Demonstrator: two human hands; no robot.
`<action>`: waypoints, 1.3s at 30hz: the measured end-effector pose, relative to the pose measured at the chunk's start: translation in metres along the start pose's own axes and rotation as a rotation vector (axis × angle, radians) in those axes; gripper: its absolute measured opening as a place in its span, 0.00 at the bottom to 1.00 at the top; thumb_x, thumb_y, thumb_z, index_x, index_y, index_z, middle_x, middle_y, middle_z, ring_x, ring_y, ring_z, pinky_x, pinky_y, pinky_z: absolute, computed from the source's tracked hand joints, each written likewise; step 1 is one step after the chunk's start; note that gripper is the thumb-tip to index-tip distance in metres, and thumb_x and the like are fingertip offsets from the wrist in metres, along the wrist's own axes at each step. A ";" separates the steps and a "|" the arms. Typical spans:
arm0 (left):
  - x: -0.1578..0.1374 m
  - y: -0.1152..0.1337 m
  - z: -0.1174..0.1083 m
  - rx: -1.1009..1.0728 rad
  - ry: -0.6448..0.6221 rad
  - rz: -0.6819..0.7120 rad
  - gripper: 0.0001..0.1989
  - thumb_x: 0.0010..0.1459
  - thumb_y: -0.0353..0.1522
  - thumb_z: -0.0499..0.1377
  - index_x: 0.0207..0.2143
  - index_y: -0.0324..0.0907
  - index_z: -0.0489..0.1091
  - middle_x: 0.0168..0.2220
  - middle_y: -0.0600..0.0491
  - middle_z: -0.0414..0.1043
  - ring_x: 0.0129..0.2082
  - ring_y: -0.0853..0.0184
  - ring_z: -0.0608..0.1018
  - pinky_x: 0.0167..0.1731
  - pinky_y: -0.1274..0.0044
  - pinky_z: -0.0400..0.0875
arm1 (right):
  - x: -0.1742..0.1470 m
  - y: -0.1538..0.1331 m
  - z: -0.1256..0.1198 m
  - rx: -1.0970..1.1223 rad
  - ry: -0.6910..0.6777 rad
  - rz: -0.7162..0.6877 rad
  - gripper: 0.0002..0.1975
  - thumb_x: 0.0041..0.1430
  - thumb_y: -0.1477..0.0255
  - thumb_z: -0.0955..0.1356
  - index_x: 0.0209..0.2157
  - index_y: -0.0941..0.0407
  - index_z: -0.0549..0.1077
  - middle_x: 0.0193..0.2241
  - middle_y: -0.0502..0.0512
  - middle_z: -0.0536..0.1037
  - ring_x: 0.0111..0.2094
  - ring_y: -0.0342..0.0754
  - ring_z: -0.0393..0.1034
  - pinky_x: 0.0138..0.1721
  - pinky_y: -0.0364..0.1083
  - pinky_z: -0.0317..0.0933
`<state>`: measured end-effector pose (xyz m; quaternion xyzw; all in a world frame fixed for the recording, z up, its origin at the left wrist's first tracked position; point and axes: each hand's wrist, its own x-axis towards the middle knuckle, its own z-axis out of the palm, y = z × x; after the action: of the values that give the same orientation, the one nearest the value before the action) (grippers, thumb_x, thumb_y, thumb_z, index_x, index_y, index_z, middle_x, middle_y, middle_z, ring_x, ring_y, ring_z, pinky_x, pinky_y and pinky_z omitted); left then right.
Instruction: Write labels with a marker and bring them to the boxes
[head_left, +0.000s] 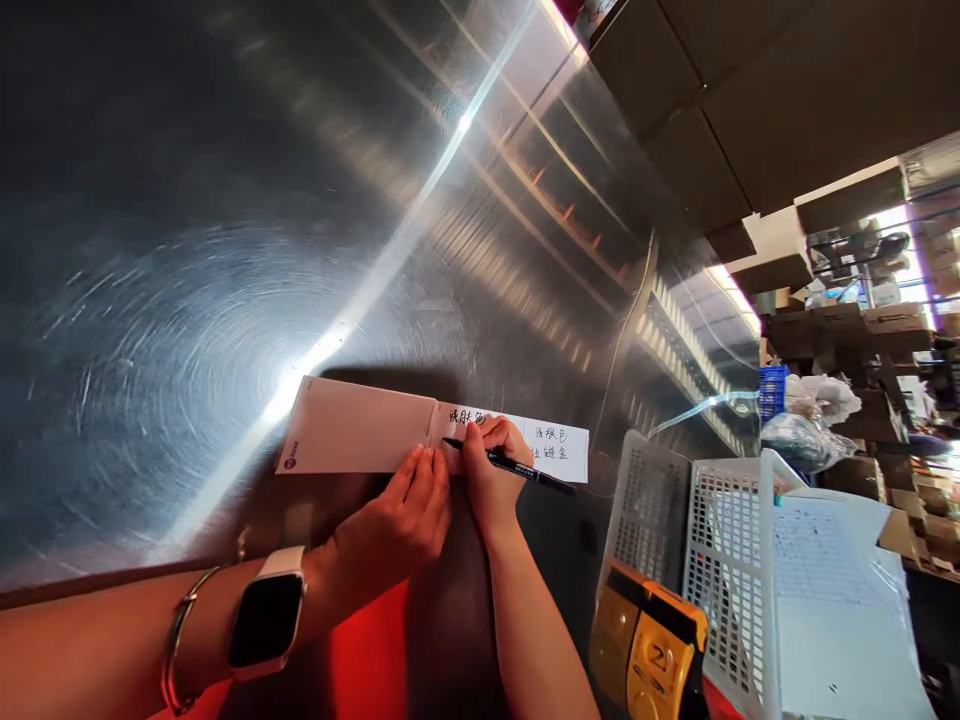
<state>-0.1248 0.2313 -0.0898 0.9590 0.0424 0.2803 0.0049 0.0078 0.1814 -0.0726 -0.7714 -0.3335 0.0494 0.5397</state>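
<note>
Left forearm (112, 630), cropped; pen (525, 468) in right hand (496, 492), white paper (560, 445) partly covered

Metal tabletop (187, 170) crossed by diagonal white glare (465, 122); shadow (390, 377) cast along paper pad (360, 425), upper edge; brown panels (795, 90) left dim; far background at right softened.

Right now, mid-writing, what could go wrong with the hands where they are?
Two risks:
1. Smudging: the right hand is right by the upper handwriting, so wet ink might smear.
2. Slipping: the left hand has its fingertips at the near edge of the pink sheet. If they ease off, the paper could shift on the smooth metal table and spoil a stroke of the black pen.
</note>
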 end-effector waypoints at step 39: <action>0.002 -0.004 0.001 0.011 0.002 0.032 0.15 0.60 0.24 0.50 0.42 0.27 0.75 0.40 0.40 0.78 0.41 0.55 0.80 0.46 0.66 0.76 | -0.002 0.000 -0.004 -0.112 0.068 0.019 0.20 0.57 0.73 0.64 0.16 0.54 0.51 0.14 0.43 0.59 0.18 0.39 0.55 0.21 0.41 0.54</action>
<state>-0.1232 0.2357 -0.0895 0.9593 0.0287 0.2809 -0.0047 0.0077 0.1774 -0.0716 -0.8049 -0.3100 0.0096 0.5060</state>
